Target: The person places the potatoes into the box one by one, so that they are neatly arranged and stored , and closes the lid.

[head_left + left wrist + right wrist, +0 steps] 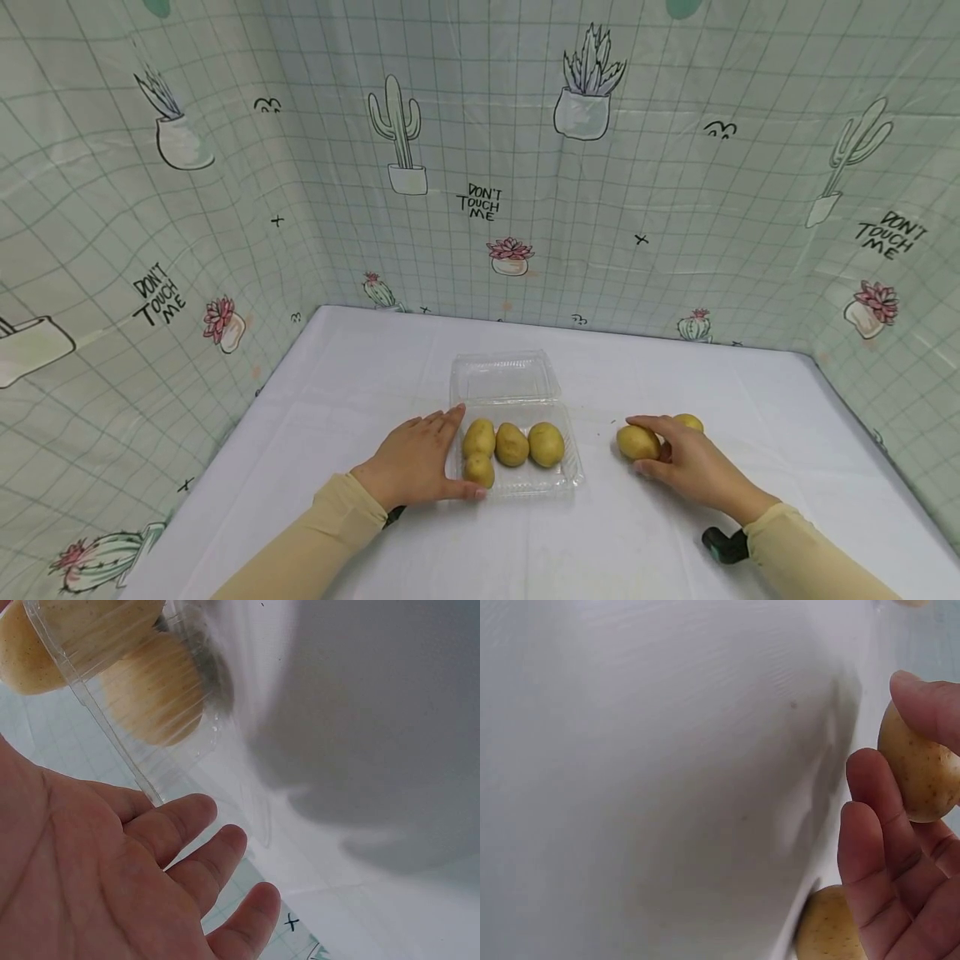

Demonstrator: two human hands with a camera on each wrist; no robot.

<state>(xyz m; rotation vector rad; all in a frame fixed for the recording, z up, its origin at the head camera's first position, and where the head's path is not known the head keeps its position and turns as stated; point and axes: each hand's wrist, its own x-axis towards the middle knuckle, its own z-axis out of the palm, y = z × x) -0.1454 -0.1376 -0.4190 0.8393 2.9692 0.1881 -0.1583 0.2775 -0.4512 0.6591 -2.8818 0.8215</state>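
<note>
A clear plastic clamshell box lies on the table with its lid folded back, and several potatoes sit inside it. My left hand rests along the box's left side, fingers stretched toward the hinge and thumb at the front rim. In the left wrist view the straight fingertips are right at the clear wall. To the right of the box, my right hand grips one potato between thumb and fingers. Another potato lies just behind that hand, partly hidden by it.
A white cloth covers the table. Grid-patterned curtains with plant drawings hang along the back and both sides. A dark strap piece shows under the right wrist.
</note>
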